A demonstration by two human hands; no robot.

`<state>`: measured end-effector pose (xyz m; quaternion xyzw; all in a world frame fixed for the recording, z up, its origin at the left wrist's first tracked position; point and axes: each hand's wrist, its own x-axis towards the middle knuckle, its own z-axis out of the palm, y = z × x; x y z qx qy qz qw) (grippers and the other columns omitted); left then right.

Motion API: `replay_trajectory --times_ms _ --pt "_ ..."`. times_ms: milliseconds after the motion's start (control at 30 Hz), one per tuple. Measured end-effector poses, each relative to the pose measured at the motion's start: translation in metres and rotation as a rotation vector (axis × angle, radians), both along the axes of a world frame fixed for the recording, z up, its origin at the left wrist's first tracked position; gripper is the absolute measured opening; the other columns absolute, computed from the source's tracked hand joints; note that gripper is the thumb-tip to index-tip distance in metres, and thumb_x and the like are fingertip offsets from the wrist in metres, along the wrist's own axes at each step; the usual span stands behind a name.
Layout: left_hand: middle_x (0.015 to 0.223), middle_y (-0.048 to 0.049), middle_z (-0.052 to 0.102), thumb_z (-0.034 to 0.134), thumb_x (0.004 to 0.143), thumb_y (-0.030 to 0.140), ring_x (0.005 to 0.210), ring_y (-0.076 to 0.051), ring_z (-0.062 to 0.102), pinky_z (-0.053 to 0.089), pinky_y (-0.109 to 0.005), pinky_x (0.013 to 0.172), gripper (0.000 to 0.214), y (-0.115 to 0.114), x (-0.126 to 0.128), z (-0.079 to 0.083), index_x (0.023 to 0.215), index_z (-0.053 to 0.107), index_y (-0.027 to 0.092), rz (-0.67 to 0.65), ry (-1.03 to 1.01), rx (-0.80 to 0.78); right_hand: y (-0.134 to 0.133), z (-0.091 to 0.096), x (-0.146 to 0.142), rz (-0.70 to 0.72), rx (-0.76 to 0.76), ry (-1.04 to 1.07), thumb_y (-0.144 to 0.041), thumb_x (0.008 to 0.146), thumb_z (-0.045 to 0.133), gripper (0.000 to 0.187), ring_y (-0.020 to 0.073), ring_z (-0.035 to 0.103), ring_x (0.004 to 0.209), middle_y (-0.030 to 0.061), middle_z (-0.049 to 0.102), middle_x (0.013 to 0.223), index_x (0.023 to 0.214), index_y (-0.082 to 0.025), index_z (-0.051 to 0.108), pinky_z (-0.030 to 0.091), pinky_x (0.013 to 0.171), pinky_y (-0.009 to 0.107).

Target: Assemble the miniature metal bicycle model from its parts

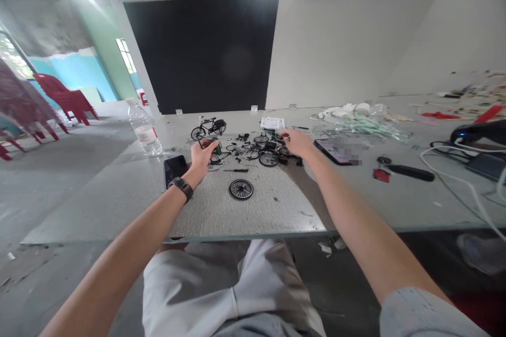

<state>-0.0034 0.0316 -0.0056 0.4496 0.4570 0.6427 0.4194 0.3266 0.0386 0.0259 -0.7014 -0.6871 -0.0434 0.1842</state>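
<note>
The left hand (204, 160) holds a small green-and-black model part (215, 146) in a clenched grip, just in front of a black metal miniature bicycle (208, 128) on the grey desk (98, 205). To that bicycle's right, the right hand (296, 143) hangs open, fingers spread, over scattered black wheels and parts (269, 158); a loose black spoked wheel (241, 189) lies nearer the person than the bicycle.

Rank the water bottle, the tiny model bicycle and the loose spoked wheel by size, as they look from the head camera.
Largest to smallest:
1. The plastic water bottle
2. The model bicycle
3. The loose spoked wheel

The wheel lies nearest the camera, yet still looks smallest.
</note>
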Motion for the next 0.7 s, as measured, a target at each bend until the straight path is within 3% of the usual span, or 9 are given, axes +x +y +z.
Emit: replay_trajectory --times_ms 433,700 --pt "0.081 -0.0051 0.070 0.083 0.066 0.032 0.075 -0.017 0.065 0.053 -0.027 0.065 0.026 0.003 -0.001 -0.002 0.080 0.069 0.015 -0.014 -0.014 -0.003 0.002 0.007 0.016 0.059 -0.048 0.005 -0.018 0.096 0.051 0.031 0.0261 0.066 0.108 0.0107 0.073 0.122 0.119 -0.020 0.072 0.050 0.089 0.033" --pt "0.075 -0.0035 0.068 0.082 0.067 0.030 0.072 -0.016 0.064 0.050 -0.026 0.063 0.023 -0.001 0.003 0.001 0.078 0.068 0.015 -0.017 -0.023 -0.006 0.006 0.008 0.036 0.100 -0.179 0.010 -0.004 0.082 0.061 0.038 0.0237 0.071 0.098 0.0104 0.076 0.111 0.115 -0.018 0.073 0.052 0.087 0.030"
